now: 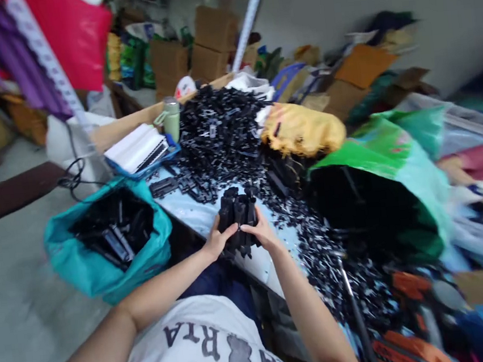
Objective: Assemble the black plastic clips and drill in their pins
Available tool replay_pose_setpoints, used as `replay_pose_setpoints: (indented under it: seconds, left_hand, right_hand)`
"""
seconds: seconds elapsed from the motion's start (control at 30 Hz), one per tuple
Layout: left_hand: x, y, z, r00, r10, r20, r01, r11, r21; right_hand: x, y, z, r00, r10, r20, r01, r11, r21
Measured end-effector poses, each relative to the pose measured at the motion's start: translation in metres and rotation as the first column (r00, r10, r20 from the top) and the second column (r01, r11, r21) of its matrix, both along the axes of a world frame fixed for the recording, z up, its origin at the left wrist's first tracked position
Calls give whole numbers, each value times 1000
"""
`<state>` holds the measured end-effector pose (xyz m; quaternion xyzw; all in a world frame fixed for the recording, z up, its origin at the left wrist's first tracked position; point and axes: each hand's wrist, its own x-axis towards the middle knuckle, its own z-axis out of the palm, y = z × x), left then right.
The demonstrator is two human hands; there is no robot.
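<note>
While left fingers, right fingers clasp black parts (near edge), pile crowds table.

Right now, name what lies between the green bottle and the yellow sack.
In the head view, a heap of black parts lies between the bottle and the sack.

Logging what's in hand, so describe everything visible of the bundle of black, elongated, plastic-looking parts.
The bundle of black, elongated, plastic-looking parts shows several pieces side by side with uneven ends. The bare left hand and bare right hand clasp it from both sides, thumbs on its near face. It is at the near edge of the light-blue tabletop; contact there is unclear.
</note>
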<state>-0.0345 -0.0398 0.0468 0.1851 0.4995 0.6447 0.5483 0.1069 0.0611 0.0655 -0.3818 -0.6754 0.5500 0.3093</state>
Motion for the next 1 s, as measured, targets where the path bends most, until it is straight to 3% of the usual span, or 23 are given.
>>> replay_pose_setpoints:
  seconds: [0.17, 0.27, 0.3, 0.33, 0.4, 0.47, 0.5, 0.57, 0.67, 0.73, 0.8, 0.9, 1.0]
  left_hand:
    - [-90, -71, 5, 979, 187, -81, -188, 982, -12]
    - [-164, -107, 9, 946, 145, -290, -166, 985, -49]
    - [-188, -115, 9, 913, 122, -388, -169, 982, -89]
    - [-210, -121, 7, 849, 150, -507, -254, 957, -142]
    - [-247, -127, -1, 694, 130, -708, -461, 836, -298]
    - [-273, -126, -10, 599, 49, -799, -588, 705, -397]
    - [-283, -124, -14, 570, 0, -822, -602, 680, -418]
    - [-296, -117, -18, 504, -72, -861, -587, 702, -403]
    - [-305, -103, -17, 406, -147, -902, -526, 770, -362]
    - [-304, -91, -13, 385, -161, -909, -492, 798, -349]
    - [-299, -80, -9, 350, -174, -921, -458, 825, -330]
    - [-287, -64, -2, 277, -185, -943, -410, 865, -290]
    - [-267, -42, 5, 197, -191, -962, -358, 899, -252]
  right_hand:
    - [-115, -58, -5, 967, 210, -144, -222, 972, -77]
    - [-199, -96, -25, 935, 281, -215, -311, 943, -122]
    - [-224, -106, -33, 936, 288, -202, -320, 936, -146]
    - [-244, -115, -42, 945, 289, -155, -314, 932, -179]
    - [-269, -129, -58, 956, 292, 13, -282, 934, -219]
    - [-274, -138, -71, 931, 313, 188, -288, 946, -149]
    - [-270, -141, -75, 907, 333, 258, -328, 943, -66]
    - [-256, -145, -78, 840, 391, 376, -466, 875, 131]
    - [-236, -147, -73, 712, 457, 533, -668, 675, 314]
    - [-226, -147, -67, 676, 462, 574, -718, 586, 375]
    - [-216, -145, -60, 684, 465, 563, -722, 544, 428]
    - [-190, -136, -50, 722, 495, 485, -692, 536, 484]
    - [-153, -122, -42, 806, 460, 372, -591, 644, 485]
